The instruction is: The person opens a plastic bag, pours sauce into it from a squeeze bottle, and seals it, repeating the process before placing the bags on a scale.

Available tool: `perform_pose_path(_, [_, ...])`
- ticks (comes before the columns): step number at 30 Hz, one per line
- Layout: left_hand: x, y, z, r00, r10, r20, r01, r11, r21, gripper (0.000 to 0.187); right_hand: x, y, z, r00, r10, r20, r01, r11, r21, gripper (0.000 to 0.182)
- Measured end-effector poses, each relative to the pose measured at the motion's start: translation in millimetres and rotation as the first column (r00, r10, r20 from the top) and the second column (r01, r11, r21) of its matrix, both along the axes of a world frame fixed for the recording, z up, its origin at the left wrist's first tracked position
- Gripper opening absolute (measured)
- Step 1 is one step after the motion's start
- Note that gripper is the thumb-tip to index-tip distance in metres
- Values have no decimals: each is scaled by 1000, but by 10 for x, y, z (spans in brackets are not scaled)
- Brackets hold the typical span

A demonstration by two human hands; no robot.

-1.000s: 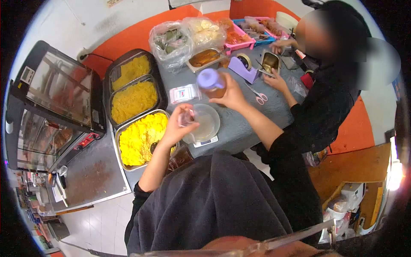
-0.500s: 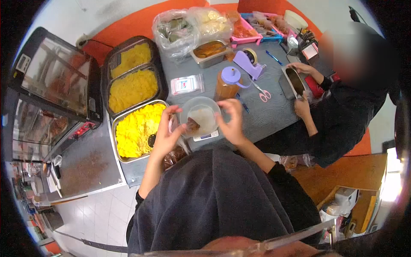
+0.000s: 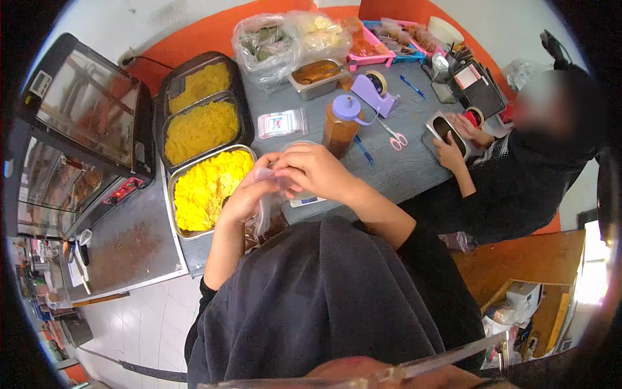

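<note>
My left hand (image 3: 249, 194) has its fingers closed on a thin clear plastic bag (image 3: 264, 211) that hangs below it. Against it, my right hand (image 3: 314, 170) pinches at the top of the same bag. Behind my hands a clear round tub shows only its rim; the rest is hidden. A scale (image 3: 306, 201) peeks out beneath. The tray of bright yellow food (image 3: 210, 191) lies just left of my left hand. Beyond my right hand stands a brown sauce bottle (image 3: 340, 129) with a purple lid.
A black double tray (image 3: 249, 133) of yellow food stands at the back left, beside a glass display cabinet (image 3: 84, 104). Scissors (image 3: 396, 139), a purple tape dispenser (image 3: 376, 97) and a metal sauce pan (image 3: 317, 87) are on the table. At right, a co-worker (image 3: 518, 168) holds a metal container (image 3: 431, 139).
My right hand has moved left, off the round tub, to meet my left hand at the bag. The co-worker's hands have shifted over the metal container.
</note>
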State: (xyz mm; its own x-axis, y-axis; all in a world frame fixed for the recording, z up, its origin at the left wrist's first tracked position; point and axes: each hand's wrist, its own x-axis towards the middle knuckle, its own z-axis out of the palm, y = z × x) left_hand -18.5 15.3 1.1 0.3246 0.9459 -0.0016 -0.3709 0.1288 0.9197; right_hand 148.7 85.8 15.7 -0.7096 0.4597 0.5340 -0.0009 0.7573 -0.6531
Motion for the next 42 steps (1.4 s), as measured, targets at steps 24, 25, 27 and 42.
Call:
perform_pose_path(24, [371,-93,-9,106,801,-589,-97,597,796,13,130,-220,-279,925,-367,96,377,915,-142,12])
perform_pose_path(25, [350,-91,-12,105,802,-588,-98,597,796,13,108,-202,-280,899,-434,52,437,888,-142,13])
perform_pose_path(27, [275,-59,-20,10,786,-619,-200,608,768,15,76,-216,-262,883,-461,89,469,873,-137,11])
perform_pose_path(42, [187,-77,-50,307,648,-697,223,663,714,63,248,-273,-491,947,-319,40,322,942,-90,32])
